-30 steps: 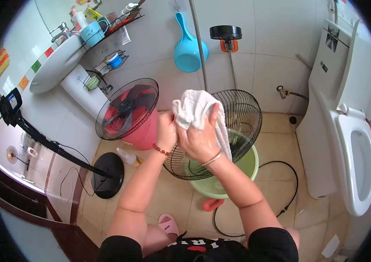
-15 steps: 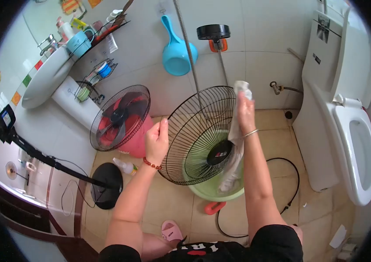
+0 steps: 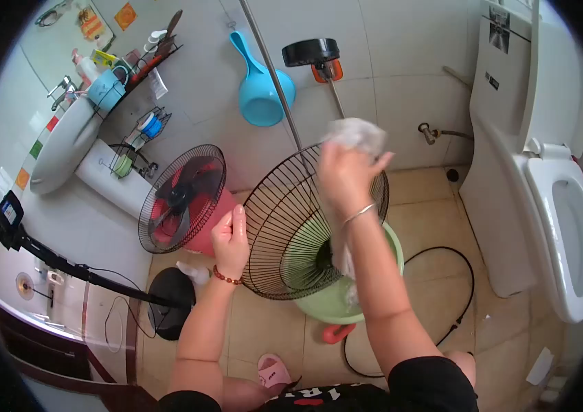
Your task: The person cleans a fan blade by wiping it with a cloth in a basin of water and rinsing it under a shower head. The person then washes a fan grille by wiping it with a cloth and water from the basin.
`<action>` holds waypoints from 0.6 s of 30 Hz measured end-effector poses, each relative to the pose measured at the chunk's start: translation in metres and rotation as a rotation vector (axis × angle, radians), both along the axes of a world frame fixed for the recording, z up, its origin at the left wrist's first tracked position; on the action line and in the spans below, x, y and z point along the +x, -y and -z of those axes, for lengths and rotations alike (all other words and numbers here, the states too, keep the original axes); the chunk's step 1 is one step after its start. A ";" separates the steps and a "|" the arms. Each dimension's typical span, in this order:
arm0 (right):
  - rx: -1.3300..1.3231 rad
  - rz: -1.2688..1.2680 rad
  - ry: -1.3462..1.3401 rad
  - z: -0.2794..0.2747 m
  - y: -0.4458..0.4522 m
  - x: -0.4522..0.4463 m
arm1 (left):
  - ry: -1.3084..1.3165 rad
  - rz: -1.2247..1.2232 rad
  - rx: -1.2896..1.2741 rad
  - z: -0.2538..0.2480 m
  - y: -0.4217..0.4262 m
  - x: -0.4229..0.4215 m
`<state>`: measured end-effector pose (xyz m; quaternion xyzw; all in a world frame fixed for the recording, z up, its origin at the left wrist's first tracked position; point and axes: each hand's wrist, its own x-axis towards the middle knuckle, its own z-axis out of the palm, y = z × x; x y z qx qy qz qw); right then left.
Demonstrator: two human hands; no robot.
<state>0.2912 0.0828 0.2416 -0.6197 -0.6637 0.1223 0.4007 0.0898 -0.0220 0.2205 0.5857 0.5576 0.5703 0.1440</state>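
A black wire fan guard (image 3: 277,226) is held up in front of me, tilted above a green basin (image 3: 393,264). My left hand (image 3: 231,240) is closed round its left rim. At its upper right is my right hand (image 3: 348,175), closed on a pale cloth (image 3: 360,134) that bunches above the fingers. More of that cloth hangs down along the wrist, over the guard's wires. The right hand and the cloth's top are blurred by motion, and together they hide part of the guard. Whether the cloth presses on the wires I cannot tell.
Left of the guard, another wire guard with fan blades (image 3: 181,196) leans on a pink bucket (image 3: 212,230). A black fan stand (image 3: 171,302) and a bottle (image 3: 194,272) are nearby. A black cable (image 3: 468,288) loops on the floor toward the toilet (image 3: 566,226).
My right hand has moved left with the cloth, from the guard's right edge to across its face. The guard has turned and shifted slightly left with my left hand, which keeps its grip.
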 end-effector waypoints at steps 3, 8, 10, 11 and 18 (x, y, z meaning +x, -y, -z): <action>-0.212 0.167 -0.587 0.074 -0.062 0.061 | 0.140 0.028 -0.035 0.005 0.009 -0.002; -0.454 0.031 -1.185 0.170 -0.063 0.102 | 0.233 -0.040 0.019 0.032 0.004 -0.025; -0.549 0.047 -1.337 0.231 -0.063 0.113 | 0.247 -0.070 -0.021 0.043 -0.001 -0.035; -0.497 0.078 -1.386 0.227 -0.047 0.107 | 0.254 -0.084 -0.041 0.044 -0.002 -0.036; -0.138 -0.075 -0.941 0.142 -0.034 0.128 | -0.226 -0.036 -0.154 -0.048 -0.016 0.008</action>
